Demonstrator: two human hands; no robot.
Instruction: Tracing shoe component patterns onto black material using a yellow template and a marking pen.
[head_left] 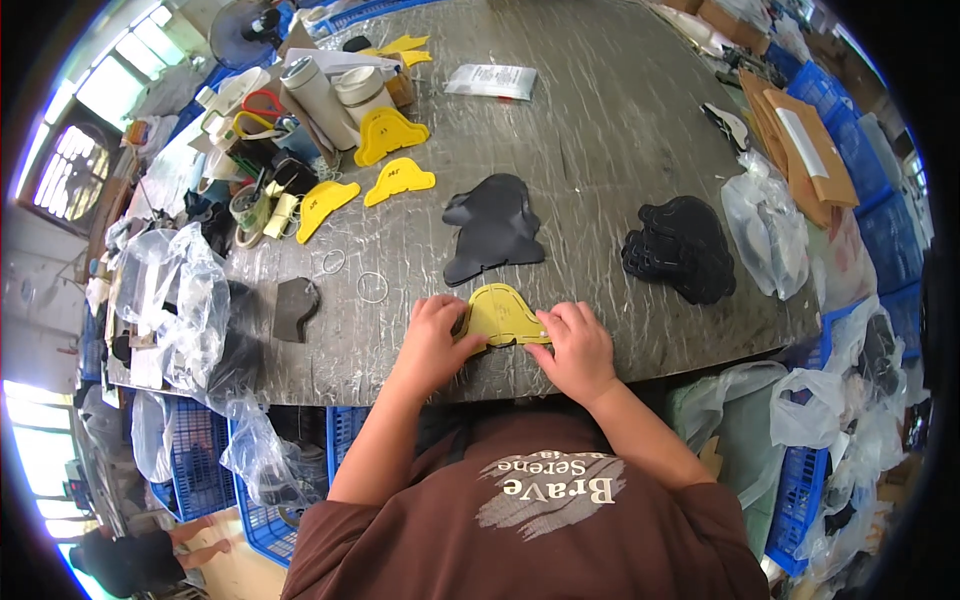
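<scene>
Near the front edge of the table lies a yellow template (pixel 497 312) with a rounded top, flared ends and dark slots along its outline. My left hand (pixel 433 345) pinches its left end, thumb toward the lower edge. At the opposite end my right hand (pixel 580 350) grips it with fingers and thumb. What lies under the template is hidden. Just beyond it are black cut pieces (pixel 493 230), loosely overlapping. A thicker pile of similar black pieces (pixel 680 250) sits to the right. Left of my hands is a small dark curved piece (pixel 296 309).
More yellow templates (pixel 400 181) lie at the back left, beside white cylinders (pixel 318 95) and scissors (pixel 262 104). Two thin rings (pixel 373 288) rest nearer me. A clear bag (pixel 768 228) and brown cardboard (pixel 810 150) line the right side. Blue crates (pixel 200 445) stand below the front edge.
</scene>
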